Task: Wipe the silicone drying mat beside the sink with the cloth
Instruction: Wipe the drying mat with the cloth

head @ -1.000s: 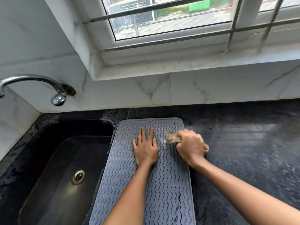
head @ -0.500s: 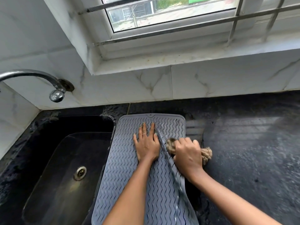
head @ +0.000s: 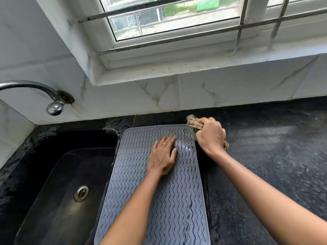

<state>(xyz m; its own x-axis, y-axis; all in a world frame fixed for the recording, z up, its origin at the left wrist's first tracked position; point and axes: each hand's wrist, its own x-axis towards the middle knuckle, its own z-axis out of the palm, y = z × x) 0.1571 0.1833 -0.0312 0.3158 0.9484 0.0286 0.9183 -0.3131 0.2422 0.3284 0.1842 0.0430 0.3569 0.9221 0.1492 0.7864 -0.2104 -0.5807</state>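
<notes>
Left hand (head: 163, 154) spread flat on mat (head: 159, 209); right hand (head: 210, 137) clenched around cloth (head: 193, 123) at far corner. Wiping unfinished; near portion apparently remaining.

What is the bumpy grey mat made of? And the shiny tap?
The mat looks like soft matte grey silicone or rubber: raised wavy ridges, rounded corners. The tap looks like polished metal, probably steel or chrome: it shines and mirrors the light.
</notes>
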